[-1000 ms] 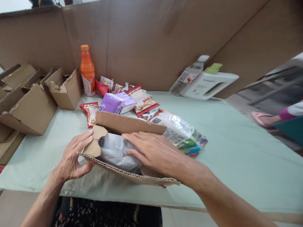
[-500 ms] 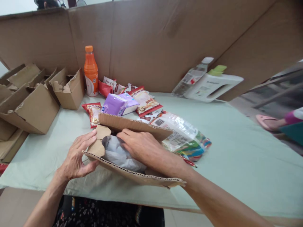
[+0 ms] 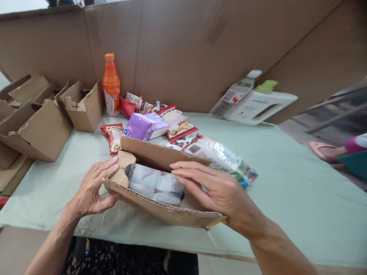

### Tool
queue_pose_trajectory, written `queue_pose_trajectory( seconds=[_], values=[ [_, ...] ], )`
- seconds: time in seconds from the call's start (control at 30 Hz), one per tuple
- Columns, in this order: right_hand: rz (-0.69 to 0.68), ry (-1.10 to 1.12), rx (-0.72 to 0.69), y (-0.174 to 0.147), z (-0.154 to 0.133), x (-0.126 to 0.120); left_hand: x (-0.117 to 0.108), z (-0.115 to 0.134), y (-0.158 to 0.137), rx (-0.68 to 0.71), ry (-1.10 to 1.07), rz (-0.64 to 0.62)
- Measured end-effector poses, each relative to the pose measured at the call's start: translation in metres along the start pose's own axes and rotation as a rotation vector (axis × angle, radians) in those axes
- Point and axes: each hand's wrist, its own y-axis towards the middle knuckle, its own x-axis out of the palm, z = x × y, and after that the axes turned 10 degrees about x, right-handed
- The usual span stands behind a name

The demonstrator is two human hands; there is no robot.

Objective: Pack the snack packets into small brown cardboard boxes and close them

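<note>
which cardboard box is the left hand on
The box nearest the person, with a pale wrapped item inside; the left hand touches its end, while the other boxes sit farther left.

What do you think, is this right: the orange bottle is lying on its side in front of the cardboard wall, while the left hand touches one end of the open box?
Not quite: in the head view, the orange bottle stands upright in front of the cardboard wall. The left hand does touch one end of the open box.
</note>
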Motion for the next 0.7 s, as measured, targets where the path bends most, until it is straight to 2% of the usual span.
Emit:
queue_pose_trajectory(
  seconds=[0.17,0.33,0.53,0.6,0.7],
  values=[
    [0.049,0.039,0.086,-0.015,-0.001,-0.013,-0.001,0.000,0.004,-0.011,0.000,-0.032],
    [0.055,0.036,0.122,-0.012,0.001,-0.007,0.000,0.002,0.005,-0.031,0.017,-0.048],
    [-0.063,0.081,0.122,-0.006,0.002,0.003,0.001,0.003,0.004,-0.035,0.008,-0.032],
    [-0.018,0.119,0.115,-0.006,0.001,0.004,0.001,0.003,0.004,-0.048,0.001,-0.031],
    [0.145,0.173,0.121,-0.014,0.001,0.004,0.003,0.003,0.002,-0.069,-0.016,-0.023]
  ],
)
